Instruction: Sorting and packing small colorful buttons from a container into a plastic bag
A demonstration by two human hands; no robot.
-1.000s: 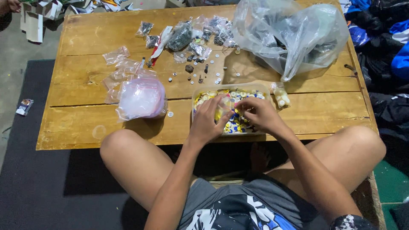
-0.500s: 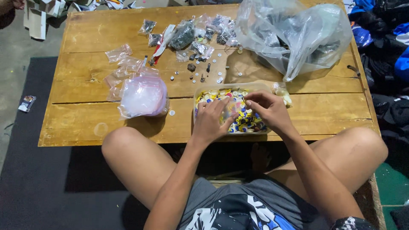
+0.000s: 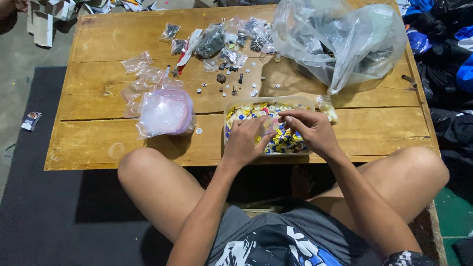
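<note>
While the left hand spreads flat on the colourful buttons, right hand fingertips pinch 1 above their clear tub.

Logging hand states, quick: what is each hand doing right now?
Left hand: open, fingers spread on the small pieces in the clear tray.
Right hand: fingertips pinched over the tray; contents cannot be told.

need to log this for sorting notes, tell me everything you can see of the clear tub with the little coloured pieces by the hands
The tub is a shallow, clear plastic rectangle with rounded corners and no lid, lying flat near the front edge of the wooden table. It is filled with small round pieces, mostly yellow, white and blue. The left hand and right hand both rest over its contents, hiding much of them.
</note>
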